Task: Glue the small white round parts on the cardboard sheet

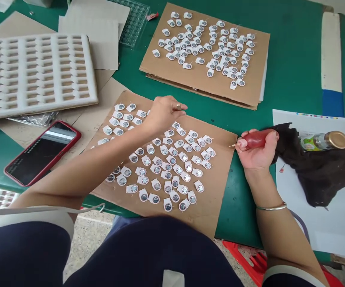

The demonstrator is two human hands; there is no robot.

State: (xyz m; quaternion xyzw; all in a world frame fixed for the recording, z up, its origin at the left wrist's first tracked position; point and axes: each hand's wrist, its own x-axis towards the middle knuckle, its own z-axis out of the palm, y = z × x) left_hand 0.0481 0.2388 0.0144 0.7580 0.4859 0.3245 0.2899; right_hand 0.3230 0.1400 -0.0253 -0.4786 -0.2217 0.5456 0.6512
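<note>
Many small white pieces with round silver centres (166, 175) lie spread over a brown cardboard sheet (202, 217) in front of me. Above the sheet's far edge is my left hand (165, 113), its fingers pinched round a small object, mostly hidden, whose end shows by the fingertips. My right hand (257, 153) is at the sheet's right edge, palm up, wrapped round a soft red bottle (257, 139) with a pale tip and thin nozzle pointing left.
Another cardboard sheet (187, 81) with similar pieces lies at the back. On the left are a white foam tray (41, 71) and a phone (42, 153). A glass jar (322, 141) and dark cloth (318, 175) lie on white paper at the right.
</note>
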